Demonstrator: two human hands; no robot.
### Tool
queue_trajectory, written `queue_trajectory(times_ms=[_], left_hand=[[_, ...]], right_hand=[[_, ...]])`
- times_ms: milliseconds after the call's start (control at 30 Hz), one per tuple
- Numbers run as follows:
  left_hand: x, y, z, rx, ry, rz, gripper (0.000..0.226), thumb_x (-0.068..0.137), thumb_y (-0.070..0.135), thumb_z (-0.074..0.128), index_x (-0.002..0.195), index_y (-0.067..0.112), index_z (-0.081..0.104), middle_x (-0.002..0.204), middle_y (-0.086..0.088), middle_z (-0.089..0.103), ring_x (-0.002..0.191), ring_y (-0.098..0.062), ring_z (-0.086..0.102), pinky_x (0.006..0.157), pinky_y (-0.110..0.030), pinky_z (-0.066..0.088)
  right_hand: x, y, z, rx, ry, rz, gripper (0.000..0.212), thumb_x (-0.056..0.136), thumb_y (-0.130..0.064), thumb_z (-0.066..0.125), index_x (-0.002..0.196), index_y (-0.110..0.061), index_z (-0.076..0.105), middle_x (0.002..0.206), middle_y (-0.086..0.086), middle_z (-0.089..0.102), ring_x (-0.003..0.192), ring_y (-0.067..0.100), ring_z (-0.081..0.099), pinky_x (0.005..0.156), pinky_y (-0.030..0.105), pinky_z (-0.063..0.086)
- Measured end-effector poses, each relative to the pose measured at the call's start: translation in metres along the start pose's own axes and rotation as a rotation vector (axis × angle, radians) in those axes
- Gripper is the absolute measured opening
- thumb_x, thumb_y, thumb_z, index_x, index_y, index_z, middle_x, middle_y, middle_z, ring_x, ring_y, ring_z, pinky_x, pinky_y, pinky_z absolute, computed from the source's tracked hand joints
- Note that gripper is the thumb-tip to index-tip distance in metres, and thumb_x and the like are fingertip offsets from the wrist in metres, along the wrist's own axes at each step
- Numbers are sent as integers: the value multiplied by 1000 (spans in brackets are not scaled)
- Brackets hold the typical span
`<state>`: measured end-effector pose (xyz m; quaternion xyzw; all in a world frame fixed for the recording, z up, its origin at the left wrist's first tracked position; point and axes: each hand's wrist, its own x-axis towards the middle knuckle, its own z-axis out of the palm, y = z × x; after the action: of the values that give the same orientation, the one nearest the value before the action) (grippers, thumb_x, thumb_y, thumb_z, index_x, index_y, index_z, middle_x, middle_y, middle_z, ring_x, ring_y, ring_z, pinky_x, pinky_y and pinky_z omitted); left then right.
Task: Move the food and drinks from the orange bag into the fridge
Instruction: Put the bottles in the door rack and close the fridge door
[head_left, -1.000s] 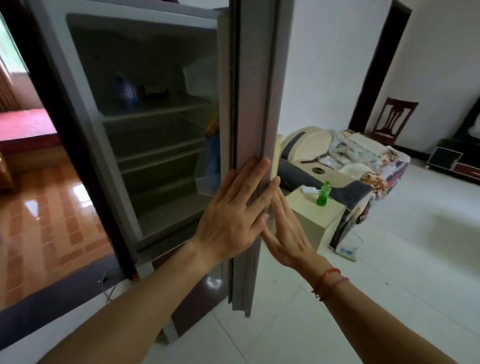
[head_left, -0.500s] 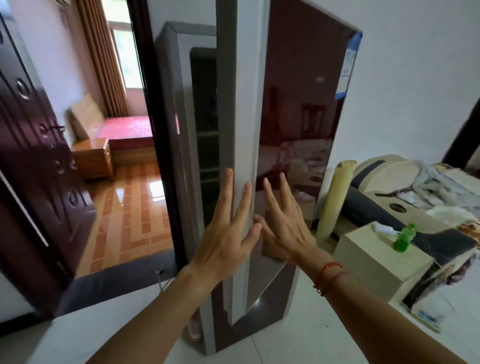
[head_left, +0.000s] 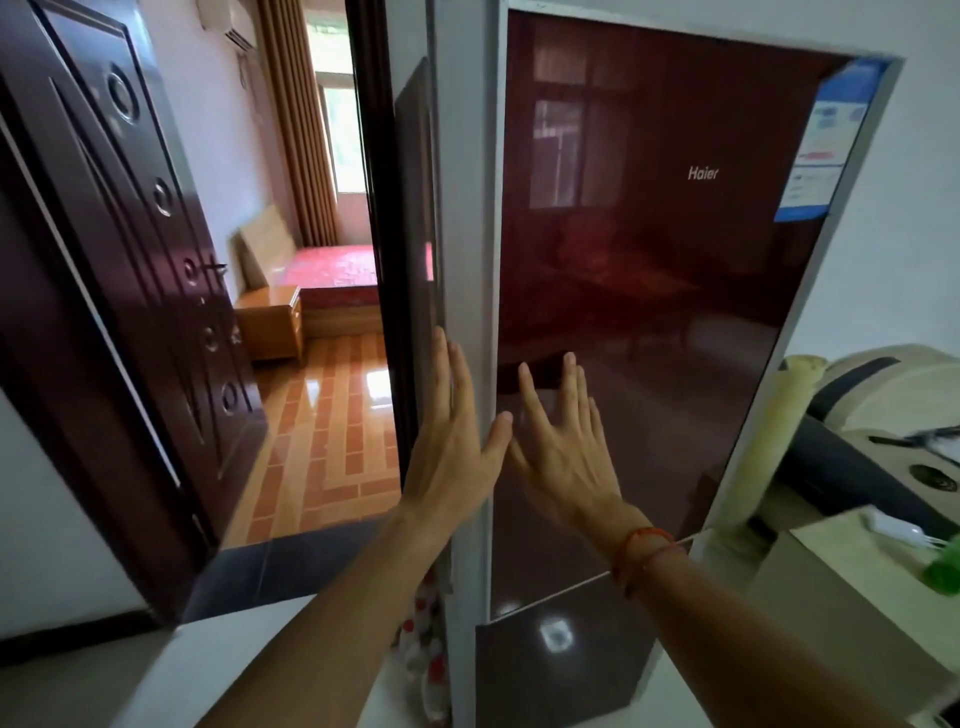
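Observation:
The fridge stands in front of me with its dark red glass door (head_left: 649, 260) swung nearly flush against the body, so the inside is hidden. My left hand (head_left: 452, 441) lies flat with straight fingers on the grey door edge. My right hand (head_left: 563, 447) presses flat, fingers spread, on the glossy front of the door; a red string circles that wrist. The orange bag and the food are out of view.
A dark wooden door (head_left: 119, 270) stands open at the left, leading to a room with a tiled floor (head_left: 322, 431). At the right sit a small beige cabinet (head_left: 852, 587) with a green bottle (head_left: 943, 569), and a cluttered sofa (head_left: 883, 410).
The fridge door has swung from wide open to almost shut under both flat hands. My view has turned left toward the doorway and the door front.

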<state>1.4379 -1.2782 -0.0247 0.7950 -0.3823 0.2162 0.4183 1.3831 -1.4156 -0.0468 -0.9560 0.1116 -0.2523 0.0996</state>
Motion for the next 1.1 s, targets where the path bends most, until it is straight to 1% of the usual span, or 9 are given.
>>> queue_trajectory(times_ms=[100,200,367,467,600,700,800,933,1100], left_hand=[[18,-14,6,1,0,-47,88,99,37,50,155,16,-15,156,11,-35,149,-6,-14,118,-28,18],[35,-27,9,32,-13,-86,89,99,39,50,154,18,-17,154,14,-39,141,4,-19,113,-21,16],[49,-42,12,57,-22,-83,89,99,33,52,155,16,-15,155,11,-38,145,-7,-7,111,-30,37],[49,-44,14,62,-15,-91,87,100,31,52,155,15,-13,157,9,-36,144,-7,-8,109,-32,42],[49,-44,11,75,-36,-87,90,99,34,53,155,16,-15,155,10,-38,146,-10,-7,108,-39,45],[49,-42,8,84,-61,-95,92,98,36,54,155,17,-15,154,11,-40,149,-14,-3,108,-39,45],[47,-38,2,82,-96,-92,92,98,37,54,154,16,-17,152,12,-43,151,-17,0,111,-39,41],[46,-37,-13,108,-156,-89,87,100,40,50,155,16,-12,154,13,-39,151,-17,6,109,-29,33],[38,-37,-37,195,-202,-99,78,101,41,44,156,15,-5,161,10,-25,151,-13,-8,117,-33,17]], right_hand=[[18,-4,11,-35,-21,6,77,104,-60,33,159,-36,-14,162,19,-33,154,36,-21,126,52,2],[35,-3,18,-67,-41,0,78,104,-58,36,160,-35,-12,162,20,-33,153,37,-22,126,54,3],[49,-1,32,-120,-43,-16,87,101,-56,46,161,-29,-11,161,26,-32,152,43,-22,124,59,9],[48,-2,36,-129,-24,-11,89,100,-58,49,162,-27,-7,161,28,-29,152,44,-19,123,59,12],[48,-2,34,-138,-39,-14,89,100,-58,49,161,-27,-8,161,28,-29,152,44,-19,124,59,13],[47,-3,28,-123,-56,-11,90,99,-58,50,161,-28,-8,162,27,-27,153,44,-17,123,60,13],[47,-6,17,-130,-109,3,90,100,-57,48,161,-30,-12,161,24,-32,153,42,-19,124,58,8],[44,-8,-1,-119,-162,0,88,100,-54,49,161,-33,-12,163,21,-31,155,38,-18,125,57,6],[33,-11,-25,-76,-194,48,85,100,-54,46,161,-34,-10,169,17,-15,157,34,-10,126,56,6]])
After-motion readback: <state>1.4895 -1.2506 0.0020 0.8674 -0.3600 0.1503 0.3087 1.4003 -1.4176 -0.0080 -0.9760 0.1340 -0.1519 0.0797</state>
